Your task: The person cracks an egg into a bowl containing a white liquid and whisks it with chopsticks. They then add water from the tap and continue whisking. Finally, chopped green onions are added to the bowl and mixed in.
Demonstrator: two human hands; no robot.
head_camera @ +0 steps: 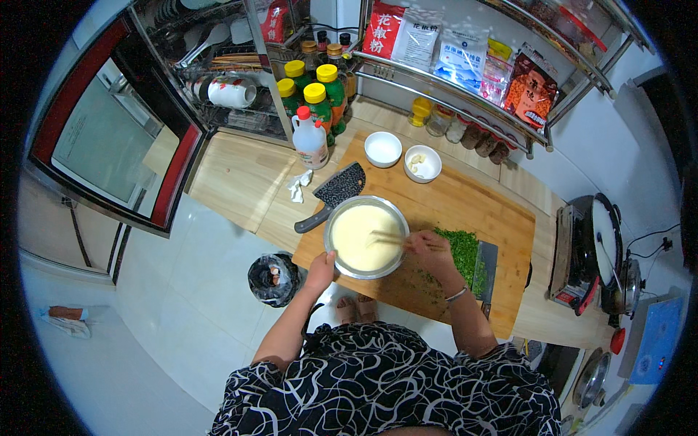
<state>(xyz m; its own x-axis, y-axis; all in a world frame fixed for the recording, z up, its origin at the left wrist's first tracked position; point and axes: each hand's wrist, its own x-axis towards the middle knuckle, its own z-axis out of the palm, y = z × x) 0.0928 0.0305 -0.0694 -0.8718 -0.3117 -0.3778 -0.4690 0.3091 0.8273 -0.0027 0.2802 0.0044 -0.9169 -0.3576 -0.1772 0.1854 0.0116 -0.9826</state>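
Note:
A round metal bowl [404, 256] rests on a large wooden cutting board [507, 218], filled with a pale yellow liquid batter [354, 234]. My left hand [320, 272] grips the bowl's near-left rim. In my right hand [433, 253] are wooden chopsticks [386, 237], blurred, with their tips in the batter. Chopped green herbs [461, 250] lie right of the bowl, partly hidden by my right hand. Beside them is a knife with a broad grey blade [487, 264]. A cleaver with a speckled black blade [342, 184] lies beyond the bowl's left side.
Two small white bowls, one plain [383, 150] and one with garlic cloves [419, 159], stand at the board's far edge. A white jug [310, 143] and yellow-capped bottles [316, 106] stand behind left. A lined bin [272, 280] is on the floor; a wok [604, 240] sits far right.

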